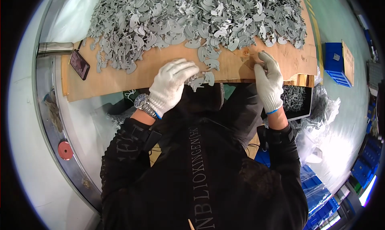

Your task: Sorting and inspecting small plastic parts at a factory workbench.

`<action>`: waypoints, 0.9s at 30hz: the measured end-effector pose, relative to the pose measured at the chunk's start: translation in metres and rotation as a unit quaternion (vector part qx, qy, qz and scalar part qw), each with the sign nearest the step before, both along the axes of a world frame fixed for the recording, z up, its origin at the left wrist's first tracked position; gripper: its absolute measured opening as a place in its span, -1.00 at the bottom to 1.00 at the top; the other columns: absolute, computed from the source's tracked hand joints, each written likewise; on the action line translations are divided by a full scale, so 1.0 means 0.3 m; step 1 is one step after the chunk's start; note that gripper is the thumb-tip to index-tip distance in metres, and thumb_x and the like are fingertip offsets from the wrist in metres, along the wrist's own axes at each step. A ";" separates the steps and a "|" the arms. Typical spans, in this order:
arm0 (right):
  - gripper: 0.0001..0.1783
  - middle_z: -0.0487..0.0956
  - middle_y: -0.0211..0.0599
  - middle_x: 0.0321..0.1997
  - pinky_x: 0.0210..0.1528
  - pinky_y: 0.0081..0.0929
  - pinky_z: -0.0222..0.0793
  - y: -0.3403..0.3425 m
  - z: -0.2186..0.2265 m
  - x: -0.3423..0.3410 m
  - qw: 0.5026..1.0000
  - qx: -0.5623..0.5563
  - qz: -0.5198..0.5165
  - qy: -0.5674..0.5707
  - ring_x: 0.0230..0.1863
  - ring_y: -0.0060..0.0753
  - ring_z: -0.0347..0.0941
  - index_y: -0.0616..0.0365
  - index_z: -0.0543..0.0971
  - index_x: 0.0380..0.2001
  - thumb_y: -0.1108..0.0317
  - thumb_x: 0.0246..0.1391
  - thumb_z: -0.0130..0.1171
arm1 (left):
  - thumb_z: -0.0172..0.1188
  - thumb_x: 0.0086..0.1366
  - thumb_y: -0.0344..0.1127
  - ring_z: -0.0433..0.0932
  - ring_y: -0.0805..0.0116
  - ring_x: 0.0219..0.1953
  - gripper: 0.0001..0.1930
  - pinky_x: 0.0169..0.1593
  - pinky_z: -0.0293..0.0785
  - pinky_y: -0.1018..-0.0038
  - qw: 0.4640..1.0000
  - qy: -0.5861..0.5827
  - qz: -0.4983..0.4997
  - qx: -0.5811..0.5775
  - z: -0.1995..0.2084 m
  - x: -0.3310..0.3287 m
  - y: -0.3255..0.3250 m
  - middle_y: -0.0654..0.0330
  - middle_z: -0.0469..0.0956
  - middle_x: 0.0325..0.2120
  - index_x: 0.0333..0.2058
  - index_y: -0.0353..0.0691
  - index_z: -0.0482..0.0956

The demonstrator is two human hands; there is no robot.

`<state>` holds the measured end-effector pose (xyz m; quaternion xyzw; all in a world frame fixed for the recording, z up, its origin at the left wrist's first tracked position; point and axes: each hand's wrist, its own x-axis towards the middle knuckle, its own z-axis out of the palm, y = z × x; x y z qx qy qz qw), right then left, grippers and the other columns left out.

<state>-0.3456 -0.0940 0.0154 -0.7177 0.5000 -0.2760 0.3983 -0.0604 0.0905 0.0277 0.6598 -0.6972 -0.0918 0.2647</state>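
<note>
My left hand (170, 85), in a white knit glove, is curled at the table's front edge. Its fingers close on curved grey metal pieces (196, 83), which stick out past the fingertips; how many it holds is partly hidden. A few loose curved pieces (211, 64) lie on the wood just beyond it. My right hand (269, 81), gloved the same way, hovers over the front edge farther right. Its thumb and forefinger are bent with a small gap between them, and I see nothing in it. A large heap of such grey pieces (192, 17) covers the far part of the table.
The wooden tabletop (156, 61) ends just before my lap. A phone (79, 65) lies at its left end beside a metal cylinder (56, 49). Below the right edge sits a dark bin of small metal parts (294, 97), with clear plastic wrap (327, 109) beside it. A blue crate (335, 63) stands farther right.
</note>
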 end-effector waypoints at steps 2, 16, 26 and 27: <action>-0.53 0.62 -0.07 0.30 0.16 -0.44 0.56 -0.006 0.003 0.025 0.994 -0.092 0.038 0.050 0.10 -0.39 0.63 0.25 0.61 0.28 0.51 0.31 0.22 | 0.32 0.23 -0.55 0.63 0.01 0.18 -0.60 0.34 0.52 0.12 0.997 0.052 0.051 -0.024 0.014 -0.011 0.005 0.23 0.71 0.02 0.02 0.00 0.69; -0.49 0.49 0.06 0.45 0.24 -0.22 0.59 -0.035 0.010 0.111 0.976 -0.171 0.037 0.127 0.31 0.08 0.57 0.13 0.63 0.26 0.38 0.24 0.24 | 0.27 0.35 -0.46 0.59 -0.05 0.25 -0.60 0.35 0.48 0.08 0.999 0.007 0.021 -0.047 -0.052 0.009 -0.109 0.11 0.68 0.10 0.14 0.02 0.67; -0.48 0.60 0.03 0.30 0.28 -0.08 0.53 -0.015 0.059 0.213 0.963 -0.204 0.113 0.137 0.22 0.19 0.58 0.02 0.66 0.24 0.39 0.18 0.27 | 0.31 0.37 -0.09 0.27 -0.06 0.50 -0.52 0.51 0.10 -0.26 0.990 -0.096 0.097 0.015 0.018 -0.062 -0.302 0.11 0.47 0.35 0.25 0.09 0.58; -0.48 0.60 0.03 0.30 0.28 -0.08 0.53 -0.007 0.058 0.206 0.963 -0.203 0.112 0.136 0.22 0.19 0.58 0.02 0.66 0.24 0.39 0.18 0.27 | 0.32 0.36 -0.09 0.27 -0.06 0.50 -0.53 0.51 0.09 -0.28 0.991 -0.096 0.093 0.017 0.017 -0.060 -0.304 0.11 0.48 0.34 0.23 0.09 0.60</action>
